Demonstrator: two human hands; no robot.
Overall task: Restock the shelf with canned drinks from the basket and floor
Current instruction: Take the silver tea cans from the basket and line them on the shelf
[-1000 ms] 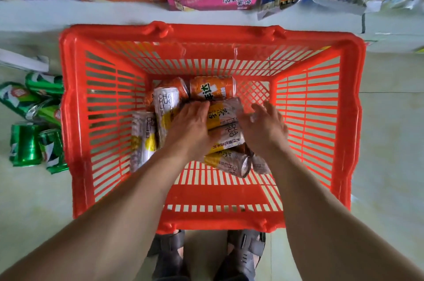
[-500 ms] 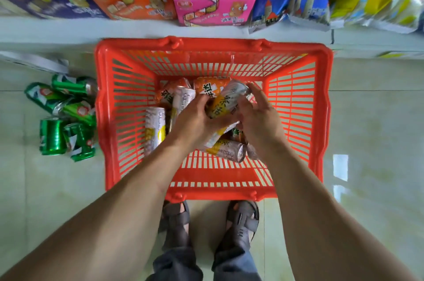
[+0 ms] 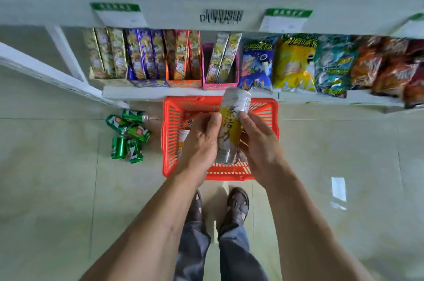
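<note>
A tall silver and yellow can [image 3: 231, 124] is held up above the red basket [image 3: 168, 143], its top pointing toward the shelf. My left hand [image 3: 202, 140] grips its left side and my right hand [image 3: 259, 143] holds its right side. Below the hands, orange and silver cans [image 3: 187, 128] lie in the basket, mostly hidden. Several green cans [image 3: 128, 136] lie on the floor left of the basket. The white shelf [image 3: 160, 92] stands just beyond the basket.
The lower shelf carries snack boxes [image 3: 142, 55] on the left and chip bags [image 3: 296, 64] on the right. A wider shelf board with price tags [image 3: 220, 15] overhangs above. A slanted white frame bar [image 3: 46, 71] runs at left. My sandalled feet [image 3: 237, 205] stand behind the basket.
Both hands lifted one silver and yellow can out of the basket and raised it. The view rose and pulled back, bringing the shelves into sight.
</note>
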